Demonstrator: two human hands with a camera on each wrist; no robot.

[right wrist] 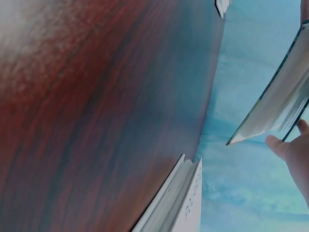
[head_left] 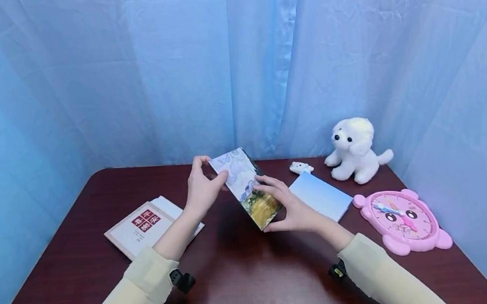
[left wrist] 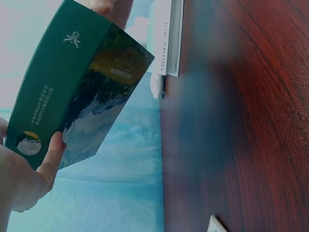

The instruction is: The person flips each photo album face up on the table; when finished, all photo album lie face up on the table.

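A small book (head_left: 248, 191) with a painted landscape cover is held tilted above the middle of the table. My left hand (head_left: 203, 186) grips its upper left corner, thumb on the front cover. Lower down, my right hand (head_left: 292, 209) holds the opposite side, its fingers on the cover and its thumb by the bottom edge. The left wrist view shows the book's dark green side (left wrist: 53, 82) with small text and a round picture, and my left index finger against it. Page edges (right wrist: 280, 106) appear between the covers in the right wrist view.
On the left lies a pale book (head_left: 144, 228) with red square characters, over other white items. A blue-and-white book (head_left: 318, 196) lies right of centre, near a tiny white figure (head_left: 301, 167). Further right are a white plush dog (head_left: 355, 152) and a pink toy clock (head_left: 405, 221).
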